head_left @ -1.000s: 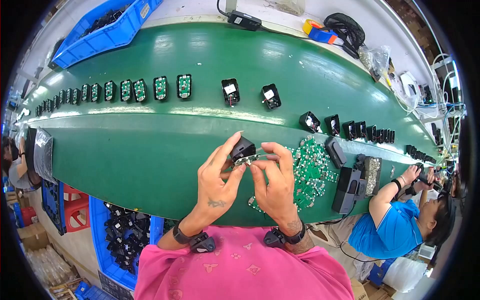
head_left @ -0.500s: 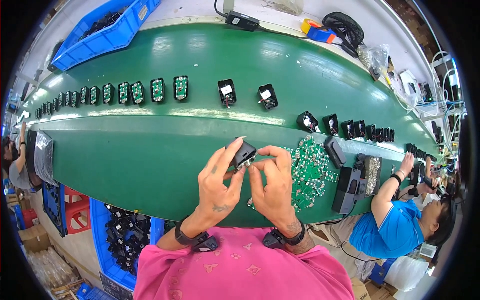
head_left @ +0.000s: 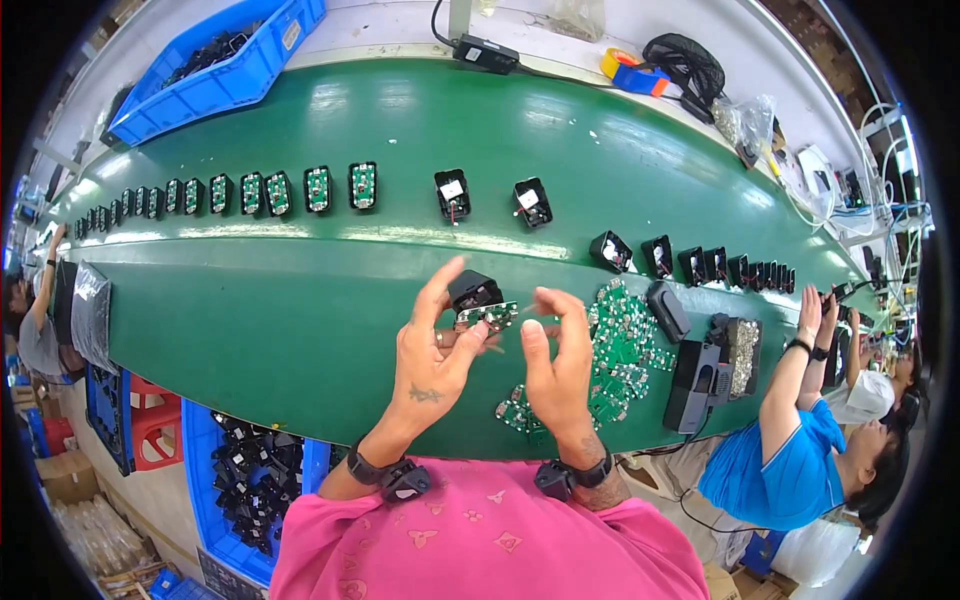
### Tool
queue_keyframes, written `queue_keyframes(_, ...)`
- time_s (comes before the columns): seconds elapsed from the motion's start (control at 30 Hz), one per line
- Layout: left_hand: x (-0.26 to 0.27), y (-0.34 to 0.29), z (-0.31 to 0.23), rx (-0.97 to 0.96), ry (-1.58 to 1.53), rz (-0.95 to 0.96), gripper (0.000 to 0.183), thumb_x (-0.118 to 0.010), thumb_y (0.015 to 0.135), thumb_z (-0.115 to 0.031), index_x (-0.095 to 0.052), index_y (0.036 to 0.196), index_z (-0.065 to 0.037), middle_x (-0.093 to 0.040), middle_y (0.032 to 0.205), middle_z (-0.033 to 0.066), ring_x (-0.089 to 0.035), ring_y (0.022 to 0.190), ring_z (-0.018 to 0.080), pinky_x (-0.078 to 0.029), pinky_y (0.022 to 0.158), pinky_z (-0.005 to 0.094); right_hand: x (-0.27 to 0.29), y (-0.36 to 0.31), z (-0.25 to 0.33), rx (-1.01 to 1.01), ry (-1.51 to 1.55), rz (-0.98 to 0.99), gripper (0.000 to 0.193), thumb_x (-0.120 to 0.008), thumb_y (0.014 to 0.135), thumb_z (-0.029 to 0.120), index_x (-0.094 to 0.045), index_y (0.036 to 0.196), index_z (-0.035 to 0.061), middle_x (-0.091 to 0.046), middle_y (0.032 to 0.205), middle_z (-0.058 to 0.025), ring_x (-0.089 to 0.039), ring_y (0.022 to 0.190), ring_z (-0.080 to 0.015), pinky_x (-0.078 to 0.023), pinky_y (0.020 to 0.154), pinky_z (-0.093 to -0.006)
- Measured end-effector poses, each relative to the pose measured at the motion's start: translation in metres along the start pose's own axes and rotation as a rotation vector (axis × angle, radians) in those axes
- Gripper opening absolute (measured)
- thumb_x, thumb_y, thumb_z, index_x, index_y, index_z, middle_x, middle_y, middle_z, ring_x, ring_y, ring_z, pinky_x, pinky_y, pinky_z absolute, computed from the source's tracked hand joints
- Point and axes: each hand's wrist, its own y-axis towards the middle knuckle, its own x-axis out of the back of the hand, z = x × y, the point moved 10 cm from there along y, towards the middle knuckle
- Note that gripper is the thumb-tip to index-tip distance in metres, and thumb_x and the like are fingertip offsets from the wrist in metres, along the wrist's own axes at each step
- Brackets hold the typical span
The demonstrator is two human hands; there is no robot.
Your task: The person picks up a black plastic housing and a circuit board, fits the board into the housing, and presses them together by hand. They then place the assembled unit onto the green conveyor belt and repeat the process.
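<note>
My left hand (head_left: pixel 428 365) is closed around a small black plastic housing (head_left: pixel 474 286). A green circuit board (head_left: pixel 490 316) lies at the housing's near side, with my left thumb against it; whether it is seated inside cannot be made out. Just to the right, my right hand (head_left: pixel 556 375) has its thumb and fingers apart, slightly blurred, with nothing visible between them. Beyond that hand is a loose pile of green circuit boards (head_left: pixel 622 350) on the green table (head_left: pixel 250 340). Two black housings (head_left: pixel 452 197) with white pieces inside stand farther back.
A row of housings with boards (head_left: pixel 317 189) runs left; open housings (head_left: pixel 693 266) run right. Grey devices (head_left: pixel 690 385) stand beside the pile. A blue crate (head_left: pixel 215 100) is at the back left, a blue bin (head_left: pixel 200 470) below. A person in blue (head_left: pixel 780 465) works at right.
My right hand has come away from the housing and its fingers have spread. The housing has tilted in my left hand, so the green board's face now shows.
</note>
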Motion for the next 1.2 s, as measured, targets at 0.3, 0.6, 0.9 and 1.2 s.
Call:
queue_keyframes(0.3, -0.010, -0.007, 0.002, 0.042, 0.111, 0.206, 0.067, -0.067, 0.080, 0.015, -0.048, 0.142, -0.002, -0.055, 0.131, 0.0155, -0.070, 0.094, 0.0202, -0.061, 0.078, 0.0282, -0.009, -0.008, -0.010, -0.002, 0.159, 0.189, 0.015, -0.071, 0.090, 0.006, -0.064, 0.098, -0.0046, -0.063, 0.086, -0.0065, -0.062, 0.072, -0.0099, -0.050, 0.061, -0.0241)
queue_keyframes(0.6, -0.014, -0.015, -0.014, -0.101, 0.231, 0.336, 0.057, -0.063, 0.080, 0.013, -0.059, 0.133, -0.008, -0.061, 0.122, 0.0110, -0.070, 0.091, 0.0167, -0.061, 0.072, 0.0264, -0.013, -0.017, -0.013, -0.219, 0.528, 0.289, 0.014, -0.071, 0.091, 0.004, -0.067, 0.080, -0.0043, -0.061, 0.077, -0.0035, -0.056, 0.058, -0.0068, -0.041, 0.048, -0.0209)
queue_keyframes(0.9, 0.000, -0.019, -0.016, -0.319, 0.412, 0.098, 0.052, -0.064, 0.079, 0.010, -0.064, 0.129, -0.007, -0.068, 0.106, 0.0092, -0.063, 0.074, 0.0077, -0.051, 0.057, 0.0231, -0.026, -0.019, 0.008, -0.115, 0.046, 0.320, 0.025, -0.075, 0.088, 0.015, -0.066, 0.070, -0.0007, -0.061, 0.063, -0.0037, -0.049, 0.052, -0.0091, -0.037, 0.047, -0.0278)
queue_keyframes(1.2, 0.008, -0.018, -0.011, -0.190, 0.358, 0.079, 0.058, -0.054, 0.084, 0.009, -0.054, 0.139, -0.007, -0.068, 0.106, 0.0182, -0.067, 0.067, 0.0158, -0.053, 0.058, 0.0294, -0.024, -0.016, 0.031, 0.061, -0.130, 0.327, 0.022, -0.066, 0.093, 0.015, -0.066, 0.079, -0.0019, -0.058, 0.064, -0.0114, -0.054, 0.054, -0.0227, -0.040, 0.051, -0.0351)
